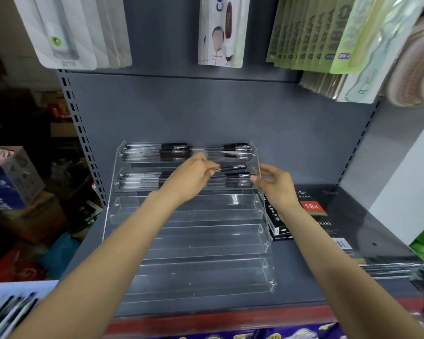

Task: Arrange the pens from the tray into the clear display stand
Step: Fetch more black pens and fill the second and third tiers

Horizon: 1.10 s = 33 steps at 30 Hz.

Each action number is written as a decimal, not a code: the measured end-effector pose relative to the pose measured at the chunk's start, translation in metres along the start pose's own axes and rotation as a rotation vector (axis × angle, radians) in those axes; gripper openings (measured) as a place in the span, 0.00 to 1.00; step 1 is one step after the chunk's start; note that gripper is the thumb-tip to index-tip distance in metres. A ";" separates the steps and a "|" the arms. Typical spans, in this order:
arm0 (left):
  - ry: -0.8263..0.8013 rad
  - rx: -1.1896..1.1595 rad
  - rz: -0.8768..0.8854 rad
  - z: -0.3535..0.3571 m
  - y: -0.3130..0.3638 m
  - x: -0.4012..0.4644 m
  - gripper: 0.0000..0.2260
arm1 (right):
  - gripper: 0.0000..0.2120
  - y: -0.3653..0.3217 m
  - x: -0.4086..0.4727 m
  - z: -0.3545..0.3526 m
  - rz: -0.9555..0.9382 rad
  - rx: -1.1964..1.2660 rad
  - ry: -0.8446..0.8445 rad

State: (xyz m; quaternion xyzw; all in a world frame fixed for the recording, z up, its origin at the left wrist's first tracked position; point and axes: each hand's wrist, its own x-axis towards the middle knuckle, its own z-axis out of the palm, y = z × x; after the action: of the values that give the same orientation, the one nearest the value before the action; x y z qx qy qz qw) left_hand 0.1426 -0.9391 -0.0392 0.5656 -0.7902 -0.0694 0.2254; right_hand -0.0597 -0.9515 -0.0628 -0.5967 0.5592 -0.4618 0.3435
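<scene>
A clear tiered display stand (pixel 189 241) sits on the grey shelf. Its top two tiers hold several black-capped pens (pixel 174 149); the lower tiers hold none. My left hand (pixel 194 174) pinches a black pen (pixel 230 168) by one end, holding it level just above the second tier's right side. My right hand (pixel 273 184) hovers at the stand's right wall with fingers loosely curled and holds nothing. A white tray with more pens (pixel 8 311) shows at the bottom left corner.
A black pen box (pixel 277 228) and a black diary stack (pixel 340 228) lie right of the stand. Hanging packaged goods (pixel 220 30) crowd the space above. Cardboard boxes (pixel 15 182) and bags fill the floor at left.
</scene>
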 end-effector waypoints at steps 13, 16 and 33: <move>0.035 -0.045 -0.002 0.011 -0.002 0.012 0.13 | 0.19 -0.001 -0.001 -0.002 0.021 -0.016 0.011; 0.002 -0.021 0.006 0.012 -0.004 0.011 0.14 | 0.19 -0.002 -0.002 -0.002 0.017 -0.014 0.007; -0.038 0.090 0.014 0.012 0.000 -0.011 0.19 | 0.19 -0.001 -0.003 -0.002 0.019 -0.007 0.010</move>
State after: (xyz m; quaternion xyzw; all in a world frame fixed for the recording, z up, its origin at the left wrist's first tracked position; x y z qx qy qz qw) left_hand 0.1404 -0.9303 -0.0532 0.5683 -0.8006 -0.0431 0.1851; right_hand -0.0608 -0.9478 -0.0616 -0.5902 0.5680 -0.4597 0.3431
